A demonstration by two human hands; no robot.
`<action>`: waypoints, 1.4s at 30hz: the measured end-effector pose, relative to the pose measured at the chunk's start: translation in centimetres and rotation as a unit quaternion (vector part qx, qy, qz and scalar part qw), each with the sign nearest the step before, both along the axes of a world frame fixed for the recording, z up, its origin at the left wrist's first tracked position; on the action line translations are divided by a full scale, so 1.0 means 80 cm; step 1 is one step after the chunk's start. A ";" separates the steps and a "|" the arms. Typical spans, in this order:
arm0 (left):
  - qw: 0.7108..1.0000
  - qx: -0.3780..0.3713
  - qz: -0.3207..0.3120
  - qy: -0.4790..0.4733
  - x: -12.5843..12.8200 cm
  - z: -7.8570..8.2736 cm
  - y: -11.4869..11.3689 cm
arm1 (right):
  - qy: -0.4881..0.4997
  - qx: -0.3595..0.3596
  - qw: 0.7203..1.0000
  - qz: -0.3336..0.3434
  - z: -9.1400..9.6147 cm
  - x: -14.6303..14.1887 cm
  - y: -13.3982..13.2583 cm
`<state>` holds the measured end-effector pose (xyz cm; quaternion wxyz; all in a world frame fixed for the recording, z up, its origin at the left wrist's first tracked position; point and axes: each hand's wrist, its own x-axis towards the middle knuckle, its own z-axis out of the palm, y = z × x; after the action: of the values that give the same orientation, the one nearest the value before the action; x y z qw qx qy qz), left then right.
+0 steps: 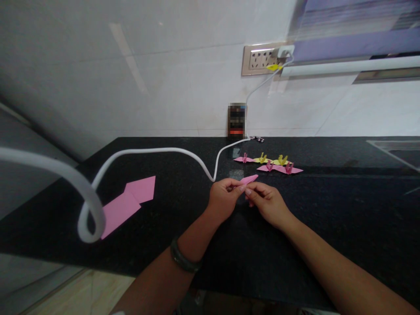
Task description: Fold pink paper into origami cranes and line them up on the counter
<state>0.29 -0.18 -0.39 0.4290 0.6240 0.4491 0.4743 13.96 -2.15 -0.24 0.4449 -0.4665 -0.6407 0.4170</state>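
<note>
Folded pink paper (249,179), pinched at both ends by left hand (223,197) and right hand (267,202), is steadied above the counter (328,210); paper cranes (269,164) are lined up at 1 o'clock, out of the hands' way.

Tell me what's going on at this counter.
A person pinches a small folded pink paper piece between the left hand and the right hand, just above the black counter. Behind the hands lies a row of folded pink and yellow paper figures. Flat pink sheets lie to the left, beside a white cable.
</note>
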 end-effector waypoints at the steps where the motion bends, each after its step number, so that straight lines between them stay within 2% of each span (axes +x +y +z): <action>1: 1.000 0.006 0.001 0.003 0.000 0.000 0.000 | 0.000 0.002 1.000 0.001 0.000 0.000 0.000; 14: 1.000 0.008 0.020 0.011 0.001 0.011 -0.004 | 0.041 0.017 0.998 -0.046 0.000 -0.003 0.000; 21: 1.000 -0.014 0.007 -0.019 0.001 0.005 -0.001 | 0.115 0.034 0.978 -0.168 -0.007 -0.001 0.009; 24: 0.998 -0.033 -0.009 -0.048 0.002 0.003 0.000 | 0.126 -0.001 0.986 -0.110 -0.006 -0.001 0.009; 26: 0.997 -0.046 -0.025 -0.055 0.002 0.001 0.000 | 0.110 -0.026 0.992 -0.049 -0.004 -0.003 0.007; 28: 0.996 -0.054 -0.039 -0.053 0.003 0.001 0.000 | 0.086 -0.031 0.996 -0.022 -0.002 -0.003 0.004; 35: 0.999 -0.037 -0.037 0.010 0.002 0.004 0.000 | 0.005 0.005 0.998 -0.068 -0.006 0.001 0.004; 42: 0.998 0.003 -0.028 0.065 0.002 0.008 -0.003 | -0.002 0.019 0.997 -0.081 -0.001 0.001 0.004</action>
<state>0.42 -0.38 0.23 0.4105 0.6669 0.4568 0.4219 14.02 -1.85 -0.30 0.4845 -0.5090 -0.6100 0.3660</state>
